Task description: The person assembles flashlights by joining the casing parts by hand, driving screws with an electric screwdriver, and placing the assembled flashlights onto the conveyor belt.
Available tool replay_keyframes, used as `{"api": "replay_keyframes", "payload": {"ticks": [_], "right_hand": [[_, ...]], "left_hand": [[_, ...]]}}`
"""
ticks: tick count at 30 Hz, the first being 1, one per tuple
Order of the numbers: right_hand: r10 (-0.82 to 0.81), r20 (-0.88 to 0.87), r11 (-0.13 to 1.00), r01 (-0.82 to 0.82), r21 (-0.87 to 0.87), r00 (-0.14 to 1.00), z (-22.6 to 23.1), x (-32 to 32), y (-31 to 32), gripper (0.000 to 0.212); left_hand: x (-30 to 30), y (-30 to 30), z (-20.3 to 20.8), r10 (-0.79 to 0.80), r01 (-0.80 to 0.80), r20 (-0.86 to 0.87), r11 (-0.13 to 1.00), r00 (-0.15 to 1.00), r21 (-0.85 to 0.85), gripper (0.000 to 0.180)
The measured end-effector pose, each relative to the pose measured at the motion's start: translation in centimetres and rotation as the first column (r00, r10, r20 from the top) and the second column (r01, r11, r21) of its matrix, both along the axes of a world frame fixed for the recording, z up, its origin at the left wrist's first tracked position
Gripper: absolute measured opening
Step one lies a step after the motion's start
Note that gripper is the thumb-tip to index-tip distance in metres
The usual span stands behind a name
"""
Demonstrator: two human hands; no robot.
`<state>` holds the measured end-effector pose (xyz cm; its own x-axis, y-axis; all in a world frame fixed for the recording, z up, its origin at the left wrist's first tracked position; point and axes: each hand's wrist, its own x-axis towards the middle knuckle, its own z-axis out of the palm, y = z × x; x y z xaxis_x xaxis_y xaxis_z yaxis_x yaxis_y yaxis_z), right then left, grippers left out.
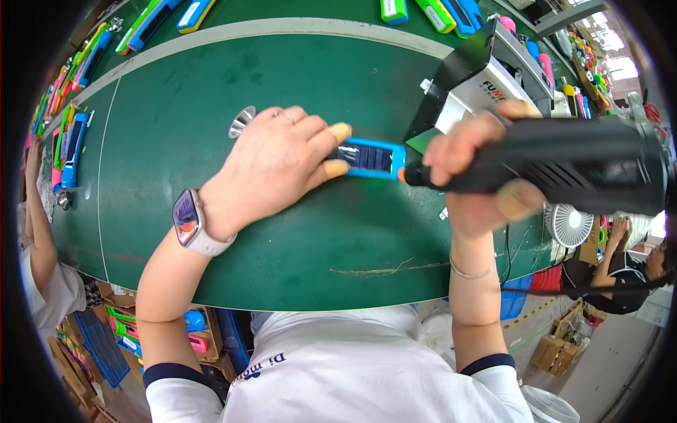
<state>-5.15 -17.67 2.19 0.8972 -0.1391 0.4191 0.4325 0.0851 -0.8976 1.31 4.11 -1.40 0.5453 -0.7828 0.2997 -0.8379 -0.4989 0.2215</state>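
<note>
A blue flashlight (368, 159) with a dark solar panel on its side lies on the green bench. My left hand (271, 151) is closed over it, with yellow covers on the thumb and a fingertip pinching its sides. Beyond my knuckles a shiny cone-shaped metal head (243, 121) sticks out; my palm hides the part between. My right hand (469, 151) is wrapped round a black electric screwdriver (578, 158), slightly blurred. The tool lies level, and its orange tip meets or nearly meets the flashlight's right end. I cannot tell if they touch.
A black and white box-like holder (472, 81) stands just beyond my right hand. Several coloured flashlights (74, 151) lie at the left and along the far side. A small white fan (570, 224) is at the right, near a black cable. Other people sit at both sides.
</note>
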Motion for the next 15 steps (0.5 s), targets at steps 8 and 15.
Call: {"api": "replay_keyframes", "payload": {"ticks": [8, 15], "right_hand": [[-0.474, 0.241, 0.766, 0.532, -0.362, 0.847, 3.7, -6.0, -4.1, 0.062], [-0.161, 0.034, 0.375, 0.093, -0.923, 0.986, 0.4, -7.1, 0.6, 0.056]], "left_hand": [[-4.2, 3.1, -0.1, 0.095, -0.098, -0.034, 0.991, 0.995, -0.087, 0.045], [-5.3, 3.0, -0.5, -0.006, 0.0, -0.06, 0.994, 0.998, -0.106, 0.042]]}}
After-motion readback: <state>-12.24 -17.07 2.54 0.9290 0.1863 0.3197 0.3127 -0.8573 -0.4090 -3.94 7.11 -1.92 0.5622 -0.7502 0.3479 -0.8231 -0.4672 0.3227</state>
